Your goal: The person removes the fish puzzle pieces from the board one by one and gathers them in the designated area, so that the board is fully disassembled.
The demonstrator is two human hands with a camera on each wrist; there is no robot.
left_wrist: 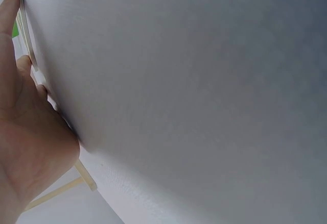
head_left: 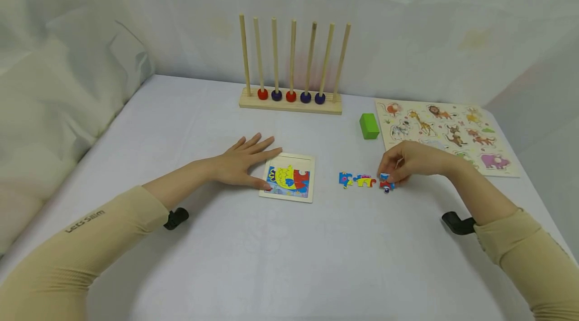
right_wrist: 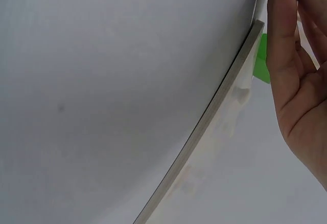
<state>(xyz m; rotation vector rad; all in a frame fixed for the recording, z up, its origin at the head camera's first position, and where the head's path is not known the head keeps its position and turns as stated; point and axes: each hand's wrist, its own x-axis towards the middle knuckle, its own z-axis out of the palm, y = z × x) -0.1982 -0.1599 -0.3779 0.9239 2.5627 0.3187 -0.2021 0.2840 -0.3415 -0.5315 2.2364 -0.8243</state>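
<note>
My left hand [head_left: 236, 163] lies with fingers spread at the left side of a small square puzzle tray [head_left: 289, 200], thumb on its lower left corner and a fingertip at the top edge. Red, yellow and blue pieces fill much of the tray. Farther right, my right hand [head_left: 413, 160] pinches a red and blue puzzle piece [head_left: 387, 185] with an eye printed on it. The right wrist view shows only a sliver of blue between thumb and fingers. Beside it lie a yellow and red puzzle piece [head_left: 364, 181] and a blue puzzle piece [head_left: 346, 179].
A wooden peg stand [head_left: 289, 105] with several upright rods and red and dark blue beads stands at the back. A green block [head_left: 369, 126] sits left of an animal puzzle board [head_left: 445, 132], which lies just behind my right hand. White cloth covers the table.
</note>
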